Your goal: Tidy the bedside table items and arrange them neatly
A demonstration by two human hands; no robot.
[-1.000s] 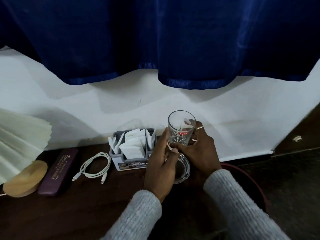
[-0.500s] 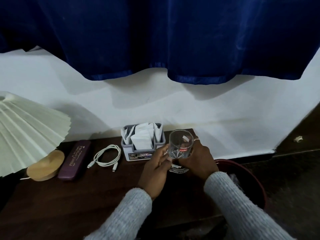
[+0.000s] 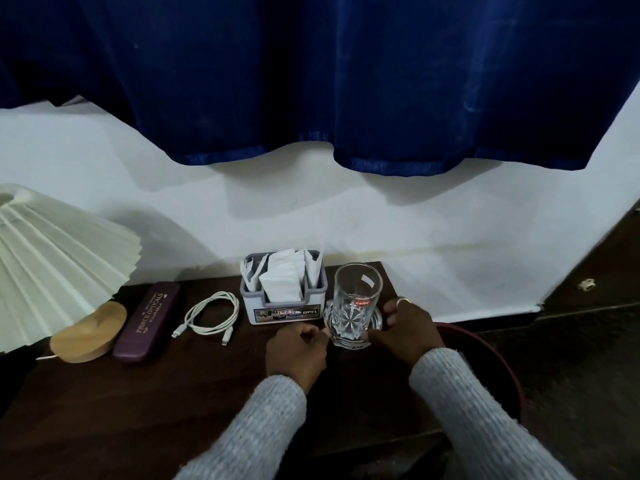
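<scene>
Glass tumbler, clear and cut-patterned, stands upright on a clear glass coaster at the right end of the dark wooden surface, just beside the grey tissue holder. The right hand curls part-open round the tumbler's base and the coaster rim, touching but not clamped; the left hand is loosely curled, fingertips at the coaster's near edge, though whether they pinch it cannot be told. The likeliest mishap is a knock from a withdrawing finger or grey sleeve, tipping the tall tumbler or sliding the smooth coaster. The surface's right edge lies close behind the right hand, with a dark red bin below it, so room that way is scant. Leftward, a coiled white cable, a purple spectacle case and a pleated lamp line the wall, while the near half lies open for the hands to pull back.
</scene>
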